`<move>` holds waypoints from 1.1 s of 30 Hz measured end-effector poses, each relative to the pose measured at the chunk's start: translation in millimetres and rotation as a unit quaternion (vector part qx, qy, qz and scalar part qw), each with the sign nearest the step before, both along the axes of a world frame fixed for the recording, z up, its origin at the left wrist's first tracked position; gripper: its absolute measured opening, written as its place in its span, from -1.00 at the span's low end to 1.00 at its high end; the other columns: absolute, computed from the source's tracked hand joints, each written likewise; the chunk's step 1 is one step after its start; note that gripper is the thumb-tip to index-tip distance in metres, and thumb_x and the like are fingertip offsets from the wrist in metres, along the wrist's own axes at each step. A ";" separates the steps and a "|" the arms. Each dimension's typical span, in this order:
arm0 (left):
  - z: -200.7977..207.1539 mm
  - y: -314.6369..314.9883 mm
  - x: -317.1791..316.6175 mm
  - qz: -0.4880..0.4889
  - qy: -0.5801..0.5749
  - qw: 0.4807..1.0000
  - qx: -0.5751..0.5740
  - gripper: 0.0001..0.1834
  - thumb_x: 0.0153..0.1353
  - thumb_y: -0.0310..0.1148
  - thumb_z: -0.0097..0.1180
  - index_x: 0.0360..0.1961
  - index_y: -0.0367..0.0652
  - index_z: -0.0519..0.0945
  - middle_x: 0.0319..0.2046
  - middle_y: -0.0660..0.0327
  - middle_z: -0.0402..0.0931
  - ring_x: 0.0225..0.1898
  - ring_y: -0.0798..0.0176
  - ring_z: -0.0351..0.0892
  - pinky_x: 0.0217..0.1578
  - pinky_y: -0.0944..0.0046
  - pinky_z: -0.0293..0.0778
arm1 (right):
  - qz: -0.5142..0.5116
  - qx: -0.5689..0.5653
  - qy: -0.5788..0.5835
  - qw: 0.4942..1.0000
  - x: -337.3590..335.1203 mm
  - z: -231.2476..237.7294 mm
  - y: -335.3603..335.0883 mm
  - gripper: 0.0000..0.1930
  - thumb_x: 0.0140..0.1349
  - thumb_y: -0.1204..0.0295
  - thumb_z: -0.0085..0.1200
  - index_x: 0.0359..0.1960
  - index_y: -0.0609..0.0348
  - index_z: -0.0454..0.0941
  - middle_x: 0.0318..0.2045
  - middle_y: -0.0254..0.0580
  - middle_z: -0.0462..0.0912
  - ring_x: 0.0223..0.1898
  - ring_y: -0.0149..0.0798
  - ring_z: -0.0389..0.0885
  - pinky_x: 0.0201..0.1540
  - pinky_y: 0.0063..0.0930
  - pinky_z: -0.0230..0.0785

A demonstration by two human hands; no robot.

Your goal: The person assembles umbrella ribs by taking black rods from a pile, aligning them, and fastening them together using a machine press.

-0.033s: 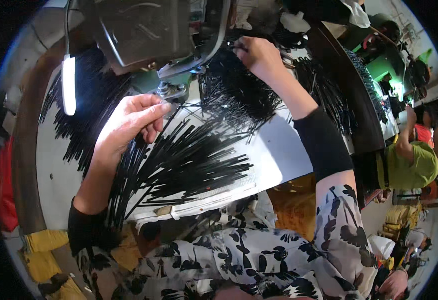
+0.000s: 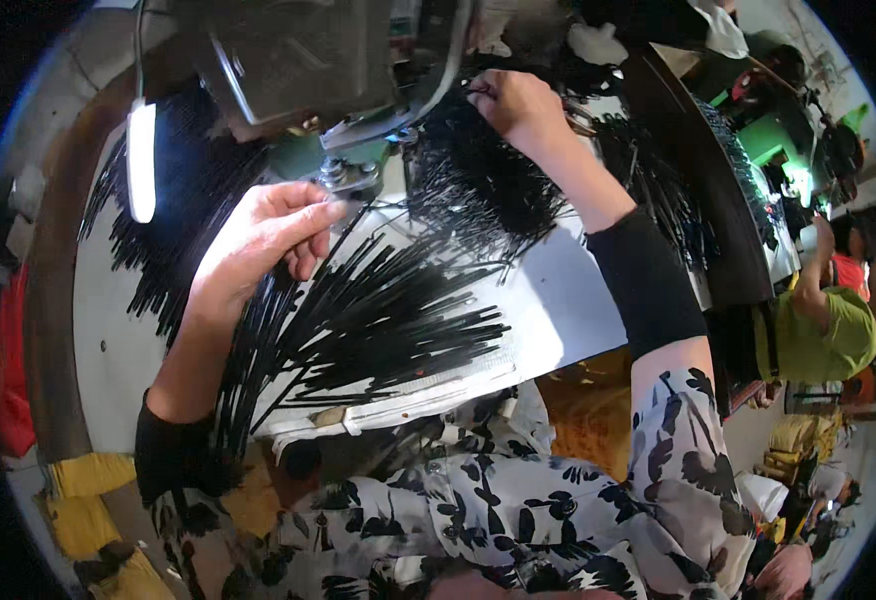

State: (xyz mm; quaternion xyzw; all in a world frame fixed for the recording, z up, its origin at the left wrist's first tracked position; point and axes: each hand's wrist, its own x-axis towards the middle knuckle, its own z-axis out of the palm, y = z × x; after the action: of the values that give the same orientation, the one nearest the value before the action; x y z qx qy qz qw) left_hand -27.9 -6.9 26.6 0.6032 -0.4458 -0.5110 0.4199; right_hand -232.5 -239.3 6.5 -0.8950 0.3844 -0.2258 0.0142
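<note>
Nearest, a fan of black strips lies along the table's front edge; keeping it spread should make single pieces easier to pick out. Beyond it, the person's left hand has thumb and forefinger pinched together just beside the metal fitting under the machine; whether a strip sits between the tips cannot be told. A light pinch, fingertips kept clear of the fitting, seems wise. Farther back, toward the table's far edge, a tangle of strips lies right of the fitting. At its far side the right hand is curled closed, its contents hidden. Any pull there is best slow, lest crossing strips snag.
</note>
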 end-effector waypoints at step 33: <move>-9.2 -11.6 -17.6 -0.045 -0.534 0.832 -0.141 -0.78 -0.02 -0.25 0.05 -0.41 -0.16 0.57 -0.57 0.04 0.53 -0.46 0.00 0.56 -0.38 0.12 0.45 | 0.120 0.380 -0.409 0.821 -19.8 14.3 57.7 -0.83 0.19 0.41 0.01 -0.30 0.29 0.50 -0.38 -0.16 0.60 -0.43 -0.32 0.61 -0.41 -0.58 0.48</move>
State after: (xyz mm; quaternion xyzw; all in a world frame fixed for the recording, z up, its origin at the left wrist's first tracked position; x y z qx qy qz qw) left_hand -45.5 -18.5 17.4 0.6958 -0.6946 -0.0593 0.1730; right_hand -252.4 -181.6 20.9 -0.6835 0.2880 -0.4035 0.5358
